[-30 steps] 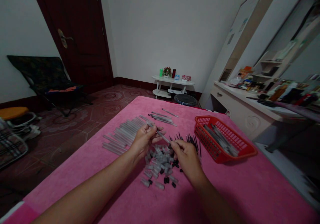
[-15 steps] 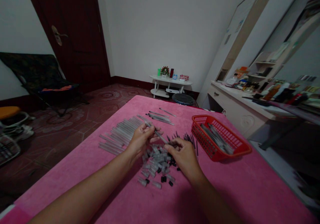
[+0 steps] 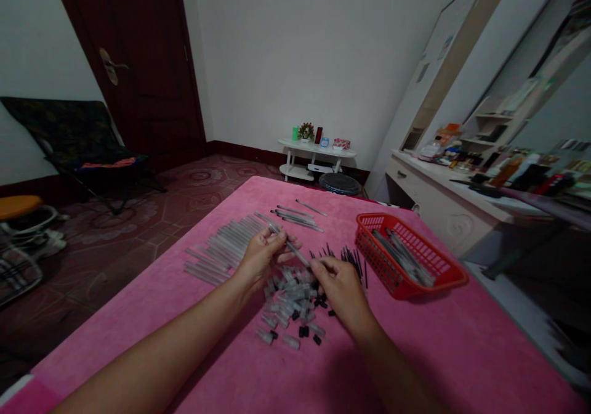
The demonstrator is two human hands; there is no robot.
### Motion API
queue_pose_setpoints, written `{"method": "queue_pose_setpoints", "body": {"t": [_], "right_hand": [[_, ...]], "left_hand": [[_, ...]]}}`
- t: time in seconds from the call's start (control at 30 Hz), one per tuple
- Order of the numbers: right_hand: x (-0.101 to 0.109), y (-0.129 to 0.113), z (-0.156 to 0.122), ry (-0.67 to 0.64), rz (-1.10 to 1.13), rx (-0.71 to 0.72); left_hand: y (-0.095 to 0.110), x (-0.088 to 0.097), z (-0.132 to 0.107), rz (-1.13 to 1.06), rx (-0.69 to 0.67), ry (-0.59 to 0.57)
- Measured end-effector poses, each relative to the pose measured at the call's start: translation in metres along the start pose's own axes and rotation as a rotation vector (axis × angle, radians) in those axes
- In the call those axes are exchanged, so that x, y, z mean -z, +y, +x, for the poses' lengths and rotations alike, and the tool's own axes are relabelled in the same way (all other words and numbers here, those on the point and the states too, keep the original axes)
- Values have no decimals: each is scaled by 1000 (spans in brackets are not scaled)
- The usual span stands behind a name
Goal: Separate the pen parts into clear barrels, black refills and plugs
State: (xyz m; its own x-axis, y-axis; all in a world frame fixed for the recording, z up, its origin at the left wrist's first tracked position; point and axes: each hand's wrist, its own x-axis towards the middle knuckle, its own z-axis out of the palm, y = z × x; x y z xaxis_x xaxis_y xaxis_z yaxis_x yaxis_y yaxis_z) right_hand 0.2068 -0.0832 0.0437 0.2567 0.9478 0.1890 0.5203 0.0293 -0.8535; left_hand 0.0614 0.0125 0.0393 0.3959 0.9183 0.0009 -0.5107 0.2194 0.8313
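My left hand [image 3: 264, 255] is closed around a clear pen barrel [image 3: 296, 251], which slants from upper left down to my right hand [image 3: 340, 284]. The fingers of my right hand pinch at the barrel's lower end; any small part between them is hidden. Under and between my hands lies a heap of clear pen caps [image 3: 295, 297], with small black plugs [image 3: 303, 331] among them. Left of my left hand, many clear barrels [image 3: 226, 241] lie side by side. Thin dark refills [image 3: 353, 259] lie just beyond my right hand.
A red plastic basket [image 3: 404, 288] holding several pens [image 3: 406, 257] stands at the right. Several dark-tipped pens [image 3: 295, 217] lie toward the far edge of the pink cloth [image 3: 138, 352]. Beyond are a low white stand [image 3: 295, 170], a dresser [image 3: 443, 189] and a folding chair [image 3: 78, 137].
My right fingertips have shifted slightly to the right along the barrel's lower end. The left hand keeps its grip. The whole view has moved a little.
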Motion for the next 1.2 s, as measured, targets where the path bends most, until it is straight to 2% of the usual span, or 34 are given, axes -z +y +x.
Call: {"method": "queue_pose_setpoints", "body": {"t": [0.27,0.4,0.5,0.6,0.9,1.2], "right_hand": [[-2,-3,-1,25,31,-7],[-2,-2,-2,-72,54,22],[4,1,-2,-132,-41,13],[15,1,0,-245,-174,6],[49,-8,0,-462,-417,-23],[57,-13,-3,-517,-532,-42]], "left_hand": [[-3,2,2,2,-2,9],[-4,2,1,12,10,-1],[-3,3,1,38,16,3],[0,5,3,59,-5,21],[9,18,16,58,-81,94],[25,34,30,-5,-151,203]]}}
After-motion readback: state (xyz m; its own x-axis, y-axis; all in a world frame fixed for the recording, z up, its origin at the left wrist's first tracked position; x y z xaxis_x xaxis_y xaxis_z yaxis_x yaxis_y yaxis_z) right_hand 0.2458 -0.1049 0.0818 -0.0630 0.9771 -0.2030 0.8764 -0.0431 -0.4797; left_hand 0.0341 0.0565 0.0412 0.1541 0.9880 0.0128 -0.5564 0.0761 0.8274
